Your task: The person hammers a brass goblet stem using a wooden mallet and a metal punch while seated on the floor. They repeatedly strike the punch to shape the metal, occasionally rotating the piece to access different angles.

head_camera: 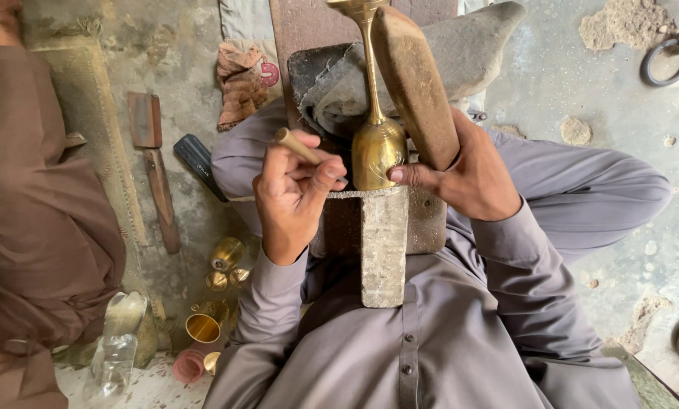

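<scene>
Between the two hands, at the middle of the view, a brass goblet (376, 148) lies on its side across a rough stone block (384, 246) that rests on the person's lap. Its rounded cup sits on the near end of the block, and its thin stem runs away from the person to a foot at the top edge of the picture. The cup is polished yellow metal with fine line patterns cut into its side.

The right hand (472, 178) grips a long brown wooden club (417, 87), with its thumb pressed against the side of the goblet's cup. The left hand (294, 193) is clenched around a short tool with a wooden handle (298, 145), its tip hidden behind the fingers close to the cup. Under the stem lies a folded grey cloth (460, 53) on a dark slab.

On the floor to the left of the person's knee stand several small brass cups (222, 276); one has its open mouth towards the camera and looks empty, and what the others hold cannot be seen. A clear plastic bottle (116, 348) lies nearby, along with a pink roll (188, 365). Farther left are a flat wooden piece (162, 198), a dark handle (198, 160) and a crumpled reddish rag (241, 83). A metal ring (666, 57) lies on the concrete floor (582, 76) at the upper right. Another person in brown clothing (36, 227) sits at the left edge.
</scene>
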